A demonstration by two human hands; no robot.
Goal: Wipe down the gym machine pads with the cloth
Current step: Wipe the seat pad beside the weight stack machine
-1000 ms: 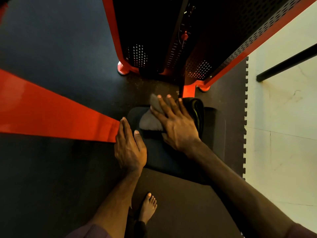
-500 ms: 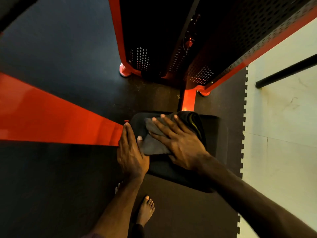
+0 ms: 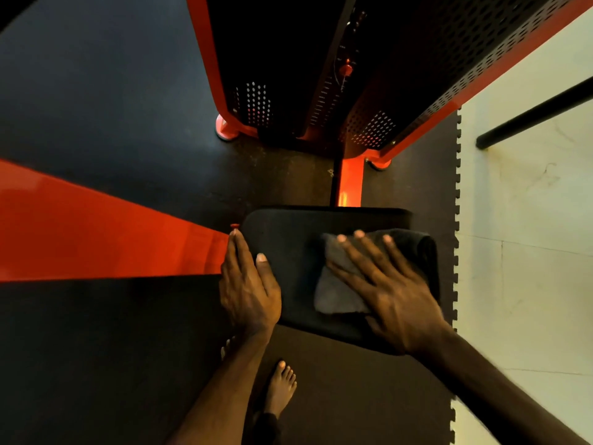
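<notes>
right hand [image 3: 390, 293], fingers spread flat, presses cloth [image 3: 340, 284] on pad [image 3: 282, 245] right half; unwiped left half lies toward left hand [image 3: 248, 284], resting flat at left edge.

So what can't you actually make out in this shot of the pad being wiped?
All in the head view:
- Part of the cloth lies hidden under the right hand pressing on it.
- The pad's near right corner is covered by that hand and wrist.
- The left hand's fingers, except the thumb, are out of sight over the pad's left edge.
- The machine's dark interior is too dim to read.
- One bare foot is mostly hidden behind the left forearm.
</notes>
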